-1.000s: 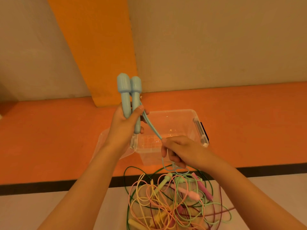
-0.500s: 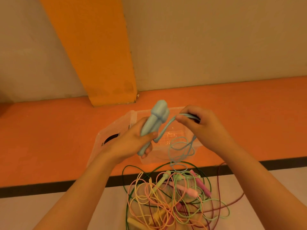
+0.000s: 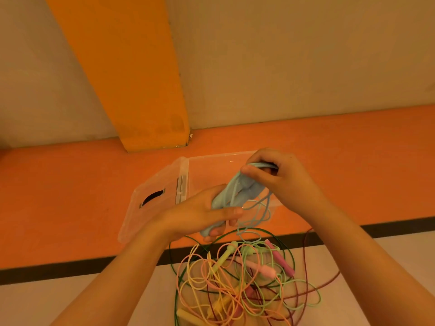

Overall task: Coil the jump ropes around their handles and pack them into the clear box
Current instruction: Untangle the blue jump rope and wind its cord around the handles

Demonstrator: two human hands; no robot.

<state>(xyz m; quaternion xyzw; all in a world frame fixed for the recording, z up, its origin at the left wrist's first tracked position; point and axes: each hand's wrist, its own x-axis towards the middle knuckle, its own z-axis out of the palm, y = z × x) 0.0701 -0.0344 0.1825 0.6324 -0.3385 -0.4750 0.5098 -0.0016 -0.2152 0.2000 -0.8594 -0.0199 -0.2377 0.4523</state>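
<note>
left hand (image 3: 200,215) grip clamped on blue handles (image 3: 222,198), right hand (image 3: 280,182) seemingly pinching cord (image 3: 261,164)

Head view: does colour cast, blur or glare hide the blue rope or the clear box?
Head view: warm orange cast, yet the blue handles in the left hand stand out; the cord at the right hand looks slightly soft; the clear box shows mostly by its rim, little glare; wide-angle bend curves the floor stripe.
</note>
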